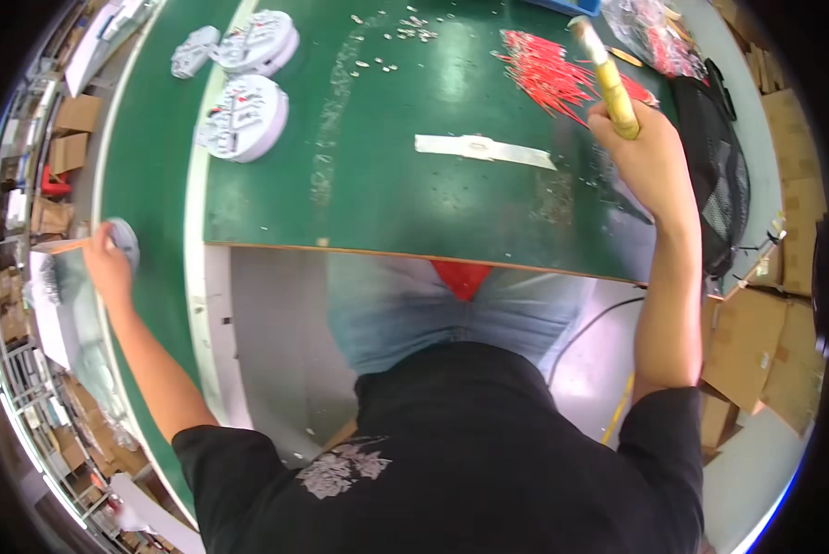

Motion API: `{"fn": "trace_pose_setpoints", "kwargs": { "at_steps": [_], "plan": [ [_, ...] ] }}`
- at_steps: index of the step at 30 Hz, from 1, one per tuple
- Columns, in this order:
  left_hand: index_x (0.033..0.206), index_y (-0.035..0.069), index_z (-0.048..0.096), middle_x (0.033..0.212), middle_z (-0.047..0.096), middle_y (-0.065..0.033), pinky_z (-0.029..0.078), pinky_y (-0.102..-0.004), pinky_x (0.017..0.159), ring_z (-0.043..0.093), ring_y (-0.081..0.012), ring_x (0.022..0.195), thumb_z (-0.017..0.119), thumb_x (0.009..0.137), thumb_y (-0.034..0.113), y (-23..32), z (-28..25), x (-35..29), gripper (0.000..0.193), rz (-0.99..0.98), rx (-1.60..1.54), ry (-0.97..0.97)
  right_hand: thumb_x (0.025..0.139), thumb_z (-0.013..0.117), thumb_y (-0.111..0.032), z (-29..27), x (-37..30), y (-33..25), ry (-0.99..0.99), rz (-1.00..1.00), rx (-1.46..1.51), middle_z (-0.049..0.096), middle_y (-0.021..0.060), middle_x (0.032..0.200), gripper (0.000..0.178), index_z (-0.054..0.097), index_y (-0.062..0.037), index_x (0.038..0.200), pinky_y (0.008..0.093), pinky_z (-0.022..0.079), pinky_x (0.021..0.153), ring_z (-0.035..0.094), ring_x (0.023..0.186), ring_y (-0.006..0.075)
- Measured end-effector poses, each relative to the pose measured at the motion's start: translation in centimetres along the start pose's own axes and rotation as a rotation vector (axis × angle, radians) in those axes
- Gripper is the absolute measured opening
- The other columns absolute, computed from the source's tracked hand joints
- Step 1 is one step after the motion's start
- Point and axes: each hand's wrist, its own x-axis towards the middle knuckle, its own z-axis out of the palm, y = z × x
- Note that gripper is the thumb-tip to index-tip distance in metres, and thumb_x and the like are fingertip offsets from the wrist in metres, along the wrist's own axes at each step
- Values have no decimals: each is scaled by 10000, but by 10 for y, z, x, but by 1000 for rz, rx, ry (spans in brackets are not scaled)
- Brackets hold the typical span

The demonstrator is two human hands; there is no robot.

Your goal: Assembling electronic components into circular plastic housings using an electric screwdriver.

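Observation:
Far to the left, my left hand (110,268) is closed on the edge of a round white part (125,242) on the green belt; its fingers are partly hidden. My right hand (653,166), raised over the right side of the table, grips a yellow-wrapped stick (613,88) with a pale tip pointing away from me. Behind that stick lies a bundle of red wires (542,66). Round white housings with parts inside, one nearer (244,118) and one farther (256,42), sit at the table's left edge. A smaller grey-white piece (194,52) is beside them.
A white tape strip (484,149) lies on the green table (414,208). Small metal bits (413,30) are scattered at the back. A blue bin (567,6), a clear plastic bag (653,37) and a black mesh bag (714,175) are at the right. Cardboard boxes (747,342) stand beyond.

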Motion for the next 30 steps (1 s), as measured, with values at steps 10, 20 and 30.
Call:
{"fn": "trace_pose_setpoints", "kwargs": {
  "at_steps": [10, 20, 30],
  "plan": [
    [1357, 65, 561, 1312, 592, -238, 393, -464, 1099, 529, -396, 1263, 715, 896, 253, 99, -5, 50, 521, -91, -270, -72, 864, 684, -209, -4, 9, 28, -146, -36, -402, 664, 269, 891, 259, 670, 9, 1003, 465, 505, 753, 651, 874, 445],
    [1441, 54, 456, 1427, 494, -240, 423, -469, 1077, 497, -389, 1311, 866, 727, 426, 171, 103, 224, 904, 186, -491, -83, 861, 669, -157, -2, 1, 2, -155, -72, -333, 590, 160, 706, 202, 599, 32, 867, 384, 462, 622, 539, 611, 222],
    [1484, 153, 451, 1394, 533, -134, 432, -415, 1032, 506, -291, 1287, 753, 860, 393, 177, 98, 221, 733, -139, -879, -453, 885, 682, -179, -22, -9, 24, -159, 25, -61, 541, -8, 690, 175, 619, -23, 841, 279, 434, 634, 489, 676, 76]
  ]
}}
